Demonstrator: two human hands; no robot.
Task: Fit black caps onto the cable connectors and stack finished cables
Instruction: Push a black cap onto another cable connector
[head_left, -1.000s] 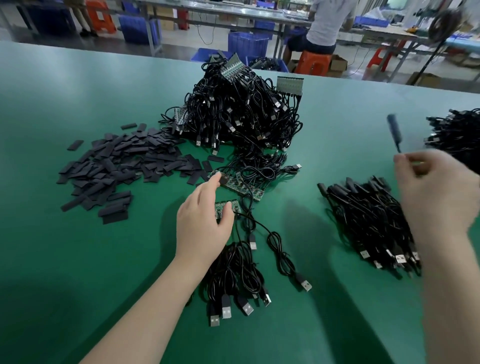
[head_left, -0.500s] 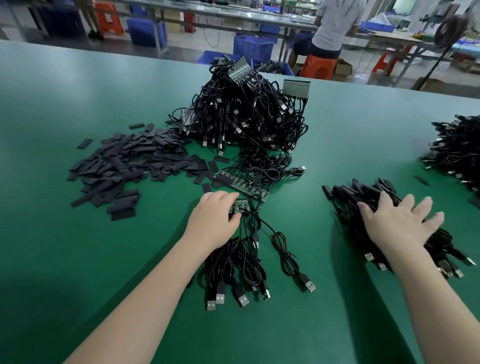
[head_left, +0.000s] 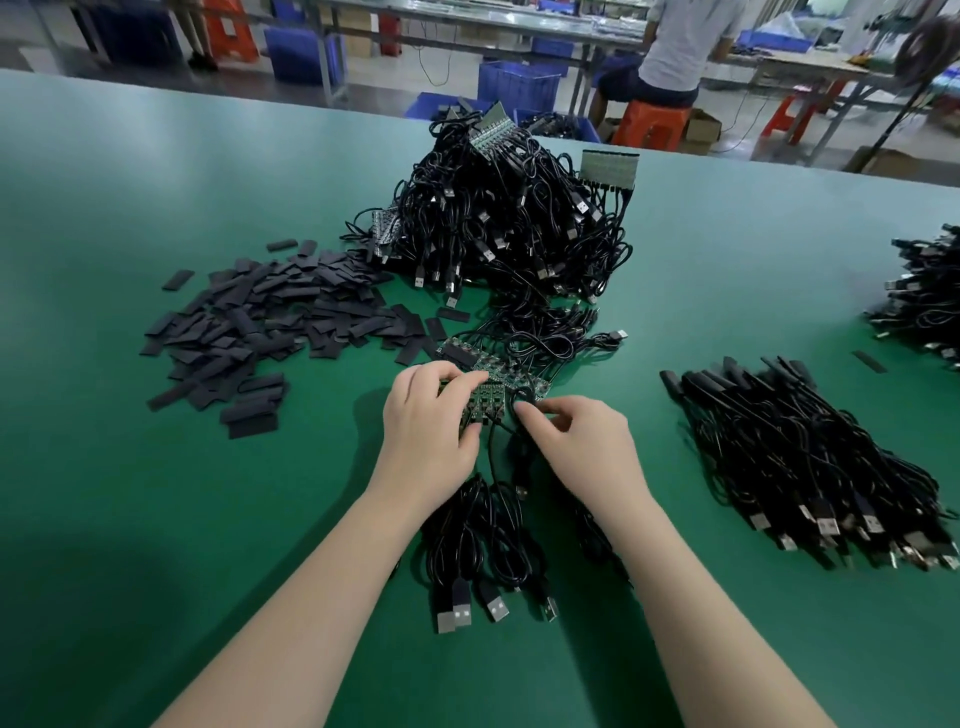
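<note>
The right hand (head_left: 574, 441) has come back from the finished stack (head_left: 810, 457) at right to the centre of the frame; a new cable is being started; its fingers pinch a black cable (head_left: 501, 441) beside the small green board (head_left: 485, 405), which the left hand (head_left: 426, 421) grips; caps (head_left: 260, 322) lie loose at left.

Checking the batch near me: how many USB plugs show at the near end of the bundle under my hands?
4 USB plugs, side by side at the bundle's near end, between the forearms. More may be hidden under the right forearm.
</note>
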